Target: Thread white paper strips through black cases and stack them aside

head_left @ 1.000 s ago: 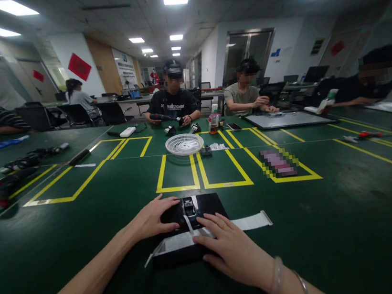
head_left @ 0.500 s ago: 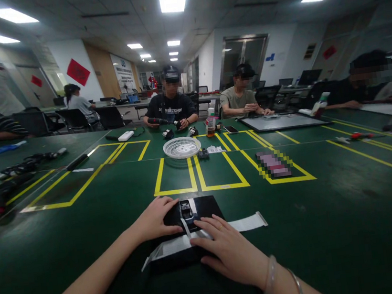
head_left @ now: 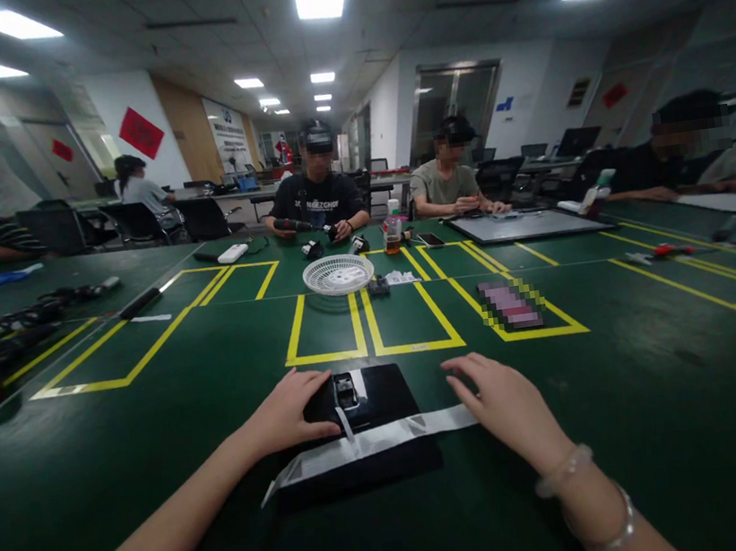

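a black shirt [head_left: 317,194] bears blurred lettering [head_left: 317,203], roughly "ngezghof".

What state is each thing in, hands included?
Left hand: resting on the black device's left side, thumb and fingers apart.
Right hand: fingers half-curled, covering the ribbon's right end; contact unclear.
Black device: lying flat.
White ribbon: stretched across the device, left end sticking out.
White basket: upright, open side up.
Bottle: standing, part-filled with amber liquid.

White ribbon [head_left: 386,437], right end hidden by one of the hands [head_left: 510,397], forearms [head_left: 176,518] cut off below
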The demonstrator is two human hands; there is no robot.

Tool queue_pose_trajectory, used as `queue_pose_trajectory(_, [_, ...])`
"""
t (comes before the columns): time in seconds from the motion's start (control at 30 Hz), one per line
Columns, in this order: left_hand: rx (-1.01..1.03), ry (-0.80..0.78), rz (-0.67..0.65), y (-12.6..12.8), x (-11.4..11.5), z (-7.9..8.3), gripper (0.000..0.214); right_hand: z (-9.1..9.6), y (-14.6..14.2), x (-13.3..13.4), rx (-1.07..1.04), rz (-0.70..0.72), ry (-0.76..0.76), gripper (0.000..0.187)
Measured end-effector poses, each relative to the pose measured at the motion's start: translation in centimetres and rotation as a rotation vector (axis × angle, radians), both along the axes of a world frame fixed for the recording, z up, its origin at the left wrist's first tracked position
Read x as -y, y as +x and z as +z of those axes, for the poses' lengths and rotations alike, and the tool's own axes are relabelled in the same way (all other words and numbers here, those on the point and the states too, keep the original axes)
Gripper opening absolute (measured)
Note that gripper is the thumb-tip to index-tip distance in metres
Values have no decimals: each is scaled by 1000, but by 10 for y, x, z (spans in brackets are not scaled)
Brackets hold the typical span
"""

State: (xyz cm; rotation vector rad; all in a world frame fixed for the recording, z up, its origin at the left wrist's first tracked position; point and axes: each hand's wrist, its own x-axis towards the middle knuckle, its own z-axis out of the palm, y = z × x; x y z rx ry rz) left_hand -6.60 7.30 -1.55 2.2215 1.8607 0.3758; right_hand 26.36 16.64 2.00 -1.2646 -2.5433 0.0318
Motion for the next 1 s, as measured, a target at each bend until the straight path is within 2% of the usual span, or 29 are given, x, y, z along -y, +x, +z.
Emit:
queue_pose_trajectory(0.1, [-10,-14,21,2,-1,1,86,4,14,-12,130,-222,-125,27])
queue_pose_trajectory(0.17, [-13,-24,34,3,-1,0,87,4,18,-14,149,-273,-164,27])
queue_pose_trajectory(0.4, [-26,-34,33,2,-2,-7,111,-3,20,-17,158,-315,-279,31])
queue_pose_trajectory(0.57, [-22,-55,39,0,-2,-8,114,0,25,-17,107,-238,-326,29])
queue_pose_trajectory(0.63, [-16,-49,37,-1,-3,-9,112,4,25,-16,39,-178,-325,30])
queue_pose_trajectory(0.7, [-16,-52,37,-2,-3,-11,112,10,23,-13,-121,-58,-379,30])
queue_pose_trajectory(0.83, [-20,-32,20,-3,-4,-14,113,20,12,3,-483,297,-647,33])
queue_pose_trajectory(0.93, [-24,-17,10,-2,-4,-14,112,22,2,21,-469,543,-784,32])
queue_pose_trajectory(0.97, [-27,-19,13,-2,-3,-13,112,21,-1,26,-413,582,-790,35])
queue_pose_trajectory(1.0, [-29,-23,17,-1,-3,-13,112,20,-4,31,-323,621,-784,46])
